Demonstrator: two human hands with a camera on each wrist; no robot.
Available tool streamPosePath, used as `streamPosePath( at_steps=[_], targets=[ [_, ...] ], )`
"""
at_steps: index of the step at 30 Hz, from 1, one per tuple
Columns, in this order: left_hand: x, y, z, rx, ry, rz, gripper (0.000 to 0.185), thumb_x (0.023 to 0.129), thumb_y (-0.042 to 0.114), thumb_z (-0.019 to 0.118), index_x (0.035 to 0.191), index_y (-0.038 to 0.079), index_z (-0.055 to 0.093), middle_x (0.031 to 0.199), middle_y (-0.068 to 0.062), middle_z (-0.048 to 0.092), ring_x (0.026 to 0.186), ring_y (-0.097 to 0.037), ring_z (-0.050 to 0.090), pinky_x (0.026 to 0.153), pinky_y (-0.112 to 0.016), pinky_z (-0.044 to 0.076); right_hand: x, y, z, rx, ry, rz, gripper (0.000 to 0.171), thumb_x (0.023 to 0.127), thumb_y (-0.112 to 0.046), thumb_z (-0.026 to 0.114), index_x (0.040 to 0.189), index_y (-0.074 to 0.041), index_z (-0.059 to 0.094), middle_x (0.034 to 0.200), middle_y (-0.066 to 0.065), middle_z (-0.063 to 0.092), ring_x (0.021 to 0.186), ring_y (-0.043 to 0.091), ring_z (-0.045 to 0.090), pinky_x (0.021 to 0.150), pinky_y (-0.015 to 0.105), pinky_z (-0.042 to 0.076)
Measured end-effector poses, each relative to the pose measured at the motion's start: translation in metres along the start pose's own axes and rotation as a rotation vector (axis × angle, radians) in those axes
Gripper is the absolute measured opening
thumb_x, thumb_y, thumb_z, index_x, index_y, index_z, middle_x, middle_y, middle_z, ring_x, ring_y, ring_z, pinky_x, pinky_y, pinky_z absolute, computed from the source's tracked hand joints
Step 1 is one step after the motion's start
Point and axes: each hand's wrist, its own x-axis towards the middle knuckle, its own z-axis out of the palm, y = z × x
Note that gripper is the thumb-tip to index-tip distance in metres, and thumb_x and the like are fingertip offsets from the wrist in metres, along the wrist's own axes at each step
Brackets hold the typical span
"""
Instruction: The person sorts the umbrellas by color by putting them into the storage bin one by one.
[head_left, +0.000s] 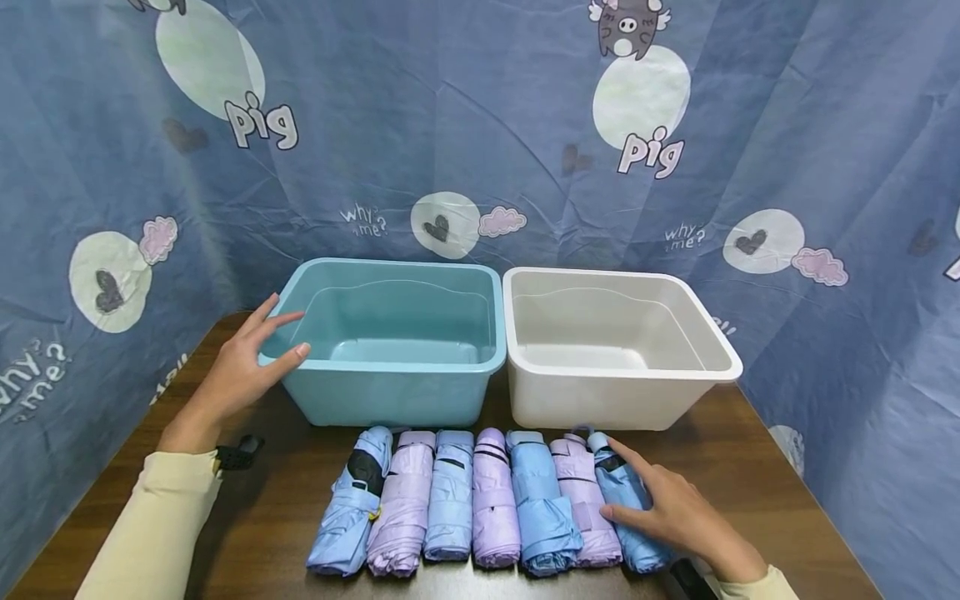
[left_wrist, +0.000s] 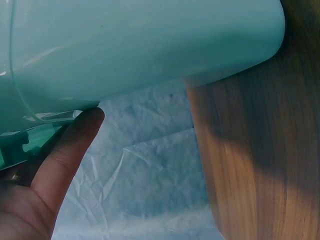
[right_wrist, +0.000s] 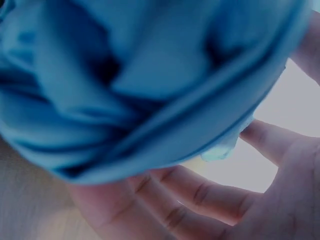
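Several folded umbrellas, blue and lilac in turn, lie in a row on the wooden table (head_left: pixel 277 508) in the head view. My right hand (head_left: pixel 637 496) lies on the rightmost blue umbrella (head_left: pixel 617 483), thumb on its left side and fingers over the top. In the right wrist view that blue umbrella (right_wrist: pixel 150 85) fills the frame, with my fingers (right_wrist: pixel 200 195) curved round it. My left hand (head_left: pixel 281 337) touches the near left corner of the empty teal bin (head_left: pixel 390 383). In the left wrist view my thumb (left_wrist: pixel 70 145) presses under the teal bin's (left_wrist: pixel 140 45) rim.
An empty white bin (head_left: pixel 600 400) stands right of the teal one, touching it. A blue printed cloth (head_left: pixel 480 125) hangs behind and round the table. The table edge (left_wrist: pixel 200 165) runs close to the teal bin on the left.
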Motion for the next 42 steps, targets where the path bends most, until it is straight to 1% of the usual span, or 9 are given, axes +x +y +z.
streamPosePath(
  at_steps=[3,10,15,21,24,29,35,37,42],
  targets=[
    [0.000,-0.001,0.000,-0.005,0.001,0.003,0.060,0.091,0.037,0.065,0.145,0.016,0.046,0.162,-0.004,0.009,0.142,-0.046,0.015,0.094,-0.077,0.023,0.000,0.000,-0.002,0.008,-0.022,-0.007,0.091,0.075,-0.063,0.071,0.150,-0.025,0.036,0.127,0.022,0.057,0.110,0.038,0.057,0.084,0.059,0.047],
    [0.000,0.000,0.001,-0.007,0.011,0.005,0.059,0.090,0.036,0.066,0.143,0.015,0.048,0.161,-0.007,0.010,0.142,-0.046,0.016,0.095,-0.076,0.023,0.003,0.001,-0.006,0.040,-0.055,0.003,0.089,0.076,-0.056,0.075,0.150,-0.025,0.037,0.120,0.020,0.058,0.101,0.029,0.057,0.079,0.053,0.048],
    [0.000,0.001,0.000,-0.007,0.000,-0.001,0.059,0.091,0.037,0.065,0.143,0.016,0.048,0.161,-0.007,0.010,0.142,-0.045,0.016,0.095,-0.076,0.024,0.003,0.002,-0.004,0.040,-0.015,0.002,0.084,0.075,-0.045,0.079,0.148,-0.026,0.041,0.120,0.019,0.060,0.100,0.028,0.057,0.080,0.052,0.048],
    [-0.001,0.002,0.000,-0.010,0.000,-0.013,0.060,0.090,0.038,0.066,0.143,0.016,0.048,0.161,-0.007,0.010,0.143,-0.045,0.015,0.095,-0.077,0.024,0.001,0.001,-0.002,0.062,0.043,-0.014,0.081,0.076,-0.037,0.080,0.147,-0.029,0.042,0.122,0.017,0.060,0.097,0.025,0.056,0.076,0.046,0.048],
    [0.000,0.001,-0.001,-0.006,0.006,0.000,0.060,0.091,0.037,0.065,0.144,0.016,0.047,0.161,-0.008,0.010,0.142,-0.047,0.015,0.094,-0.077,0.024,0.000,0.000,-0.003,0.077,0.069,-0.009,0.081,0.076,-0.034,0.080,0.147,-0.031,0.041,0.125,0.017,0.059,0.096,0.024,0.056,0.075,0.045,0.047],
    [-0.001,0.001,-0.001,-0.001,0.003,0.010,0.061,0.091,0.038,0.064,0.145,0.015,0.046,0.161,-0.009,0.010,0.141,-0.049,0.016,0.092,-0.078,0.025,-0.004,-0.003,-0.009,0.067,0.124,-0.029,0.081,0.076,-0.034,0.080,0.147,-0.031,0.041,0.122,0.015,0.061,0.093,0.022,0.056,0.073,0.042,0.048],
    [-0.001,0.002,-0.003,0.011,-0.002,0.016,0.060,0.091,0.037,0.065,0.144,0.014,0.047,0.161,-0.010,0.010,0.141,-0.049,0.017,0.092,-0.077,0.025,-0.010,-0.013,-0.017,0.047,0.196,-0.084,0.081,0.077,-0.033,0.080,0.147,-0.032,0.041,0.112,0.007,0.063,0.085,0.016,0.054,0.070,0.036,0.046],
    [0.000,0.002,-0.004,0.017,-0.007,0.017,0.060,0.091,0.037,0.065,0.144,0.014,0.047,0.161,-0.010,0.010,0.140,-0.049,0.017,0.092,-0.077,0.025,-0.012,-0.017,-0.020,0.046,0.206,-0.091,0.081,0.077,-0.033,0.080,0.148,-0.033,0.040,0.103,0.001,0.062,0.079,0.011,0.051,0.066,0.032,0.045],
    [0.000,0.002,-0.005,0.024,-0.017,0.019,0.062,0.092,0.038,0.064,0.145,0.014,0.045,0.161,-0.009,0.009,0.140,-0.050,0.017,0.092,-0.077,0.024,-0.015,-0.026,-0.029,0.068,0.220,-0.095,0.082,0.078,-0.031,0.080,0.148,-0.035,0.039,0.079,-0.007,0.047,0.064,0.004,0.044,0.056,0.023,0.039]
  ],
)
